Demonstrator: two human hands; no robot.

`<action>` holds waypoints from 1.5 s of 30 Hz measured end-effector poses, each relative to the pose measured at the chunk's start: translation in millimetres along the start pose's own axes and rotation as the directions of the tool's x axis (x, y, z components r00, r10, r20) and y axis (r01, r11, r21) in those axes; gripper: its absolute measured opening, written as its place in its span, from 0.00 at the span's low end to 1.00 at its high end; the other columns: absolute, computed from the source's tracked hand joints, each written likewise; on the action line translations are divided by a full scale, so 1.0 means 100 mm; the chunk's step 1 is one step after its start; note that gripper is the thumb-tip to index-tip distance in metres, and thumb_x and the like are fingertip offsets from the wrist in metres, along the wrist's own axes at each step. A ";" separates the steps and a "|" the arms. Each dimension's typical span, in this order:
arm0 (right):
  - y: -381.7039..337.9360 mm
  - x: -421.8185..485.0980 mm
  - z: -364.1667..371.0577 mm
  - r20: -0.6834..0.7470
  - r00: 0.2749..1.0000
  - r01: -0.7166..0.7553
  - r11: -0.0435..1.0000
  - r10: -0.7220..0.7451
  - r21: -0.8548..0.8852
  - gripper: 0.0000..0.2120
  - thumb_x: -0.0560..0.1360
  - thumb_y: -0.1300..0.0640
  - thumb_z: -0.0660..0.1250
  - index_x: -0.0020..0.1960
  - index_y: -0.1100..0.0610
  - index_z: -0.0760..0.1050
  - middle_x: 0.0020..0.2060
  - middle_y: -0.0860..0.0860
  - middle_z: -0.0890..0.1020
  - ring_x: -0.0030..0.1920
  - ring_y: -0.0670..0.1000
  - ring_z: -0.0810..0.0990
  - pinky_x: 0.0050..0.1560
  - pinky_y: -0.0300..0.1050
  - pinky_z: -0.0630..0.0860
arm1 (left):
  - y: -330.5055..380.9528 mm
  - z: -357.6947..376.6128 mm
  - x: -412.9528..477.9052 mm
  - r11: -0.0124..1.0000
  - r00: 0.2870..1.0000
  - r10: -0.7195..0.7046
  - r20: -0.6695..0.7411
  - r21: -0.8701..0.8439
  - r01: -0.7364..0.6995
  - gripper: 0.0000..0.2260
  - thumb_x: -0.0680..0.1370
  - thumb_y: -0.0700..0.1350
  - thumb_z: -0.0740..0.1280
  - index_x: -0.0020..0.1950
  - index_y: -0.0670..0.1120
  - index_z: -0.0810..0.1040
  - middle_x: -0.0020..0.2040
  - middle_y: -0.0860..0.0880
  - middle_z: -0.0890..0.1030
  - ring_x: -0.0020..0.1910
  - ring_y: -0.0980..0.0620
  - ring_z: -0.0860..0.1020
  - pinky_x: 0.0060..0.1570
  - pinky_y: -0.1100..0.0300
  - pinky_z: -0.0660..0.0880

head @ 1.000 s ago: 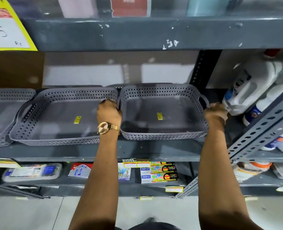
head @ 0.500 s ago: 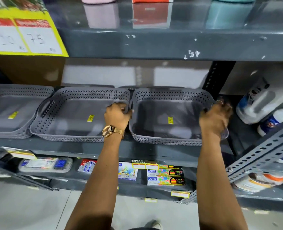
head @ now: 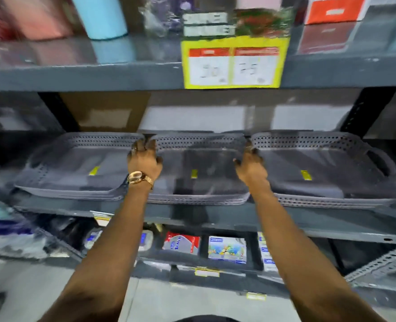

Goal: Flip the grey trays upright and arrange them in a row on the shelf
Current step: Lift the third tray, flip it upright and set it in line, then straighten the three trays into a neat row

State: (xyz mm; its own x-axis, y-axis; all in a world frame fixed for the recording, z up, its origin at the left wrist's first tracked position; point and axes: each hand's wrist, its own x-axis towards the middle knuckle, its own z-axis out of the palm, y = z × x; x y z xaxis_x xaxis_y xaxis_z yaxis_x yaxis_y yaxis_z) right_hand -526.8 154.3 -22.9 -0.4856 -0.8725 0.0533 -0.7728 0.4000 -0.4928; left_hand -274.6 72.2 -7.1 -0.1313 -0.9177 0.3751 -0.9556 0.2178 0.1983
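Three grey trays stand upright in a row on the shelf [head: 215, 219], side by side with their rims close together. The left tray [head: 76, 168] lies toward 9 o'clock, the middle tray [head: 199, 180] at the centre, and the right tray [head: 331, 173] toward 3 o'clock. Each carries a small yellow sticker on its floor.

The left hand [head: 144, 162], with a gold watch [head: 137, 178] at the wrist, reaches to the middle tray's left end, its fingers spread up at the rim where the left and middle trays meet. The right hand [head: 250, 167] reaches to the same tray's right end, fingers pointing up at the gap beside the right tray. Motion blur smears both hands; each grip looks loose and fairly wide, but I cannot tell whether either one actually clasps the rim.

At 12 o'clock a yellow price sign [head: 233, 63] hangs from the shelf above. Toward 6 o'clock, below the trays, a lower shelf holds small packaged goods [head: 227, 249].
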 end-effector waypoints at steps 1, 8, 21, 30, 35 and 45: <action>-0.03 0.01 0.02 -0.003 1.000 -0.015 0.999 0.015 -0.050 0.33 0.79 0.57 0.60 0.78 0.58 0.48 0.70 0.64 0.66 0.66 0.66 0.70 0.61 0.58 0.71 | -0.17 0.02 0.03 1.000 0.999 -0.015 0.037 0.017 0.015 0.25 0.72 0.42 0.67 0.69 0.40 0.72 0.69 0.32 0.70 0.68 0.32 0.68 0.63 0.39 0.68; 0.04 -0.05 0.15 -0.024 0.991 -0.130 0.967 0.128 -0.221 0.28 0.80 0.60 0.58 0.78 0.57 0.52 0.71 0.63 0.65 0.65 0.67 0.71 0.61 0.60 0.70 | -0.63 -0.02 0.14 0.998 0.967 0.028 0.253 -0.068 -0.011 0.23 0.79 0.43 0.59 0.75 0.43 0.64 0.67 0.35 0.72 0.61 0.33 0.74 0.56 0.42 0.74; -0.02 0.16 0.08 -0.018 0.989 -0.145 0.923 0.149 -0.358 0.33 0.76 0.70 0.58 0.77 0.51 0.54 0.62 0.64 0.76 0.62 0.64 0.76 0.58 0.57 0.75 | -0.58 0.21 0.30 0.983 0.931 0.017 0.363 -0.178 0.051 0.29 0.79 0.39 0.59 0.78 0.49 0.52 0.65 0.33 0.72 0.59 0.32 0.76 0.57 0.43 0.75; -0.02 0.23 0.12 -0.051 0.983 -0.184 0.936 0.177 -0.299 0.16 0.79 0.64 0.60 0.66 0.64 0.69 0.59 0.66 0.78 0.60 0.65 0.77 0.59 0.56 0.74 | -0.57 0.31 0.34 0.986 0.928 -0.011 0.373 -0.148 0.071 0.30 0.80 0.36 0.58 0.78 0.48 0.51 0.65 0.32 0.73 0.60 0.32 0.75 0.59 0.43 0.73; -0.03 0.24 0.13 -0.048 0.982 -0.191 0.935 0.185 -0.299 0.16 0.79 0.67 0.58 0.67 0.64 0.69 0.60 0.66 0.77 0.62 0.66 0.76 0.60 0.58 0.74 | -0.59 0.37 0.35 0.991 0.935 0.008 0.354 -0.130 0.041 0.29 0.80 0.36 0.59 0.78 0.48 0.51 0.61 0.33 0.76 0.57 0.33 0.77 0.56 0.44 0.76; -0.01 0.23 0.13 -0.050 0.983 -0.185 0.951 0.178 -0.249 0.15 0.80 0.68 0.57 0.66 0.65 0.69 0.57 0.66 0.78 0.59 0.65 0.78 0.58 0.59 0.75 | -0.60 0.38 0.33 0.993 0.936 0.016 0.351 -0.118 0.027 0.31 0.79 0.35 0.60 0.78 0.49 0.51 0.64 0.33 0.74 0.59 0.32 0.76 0.57 0.42 0.74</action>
State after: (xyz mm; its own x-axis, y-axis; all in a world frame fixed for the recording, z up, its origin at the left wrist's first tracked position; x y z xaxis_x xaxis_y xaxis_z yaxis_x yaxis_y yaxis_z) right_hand -531.8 129.7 -32.1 -0.6354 -0.7722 0.0075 -0.7465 0.6117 -0.2617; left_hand -231.6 16.6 -40.8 -0.2311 -0.9722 0.0368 -0.9211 0.2308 0.3135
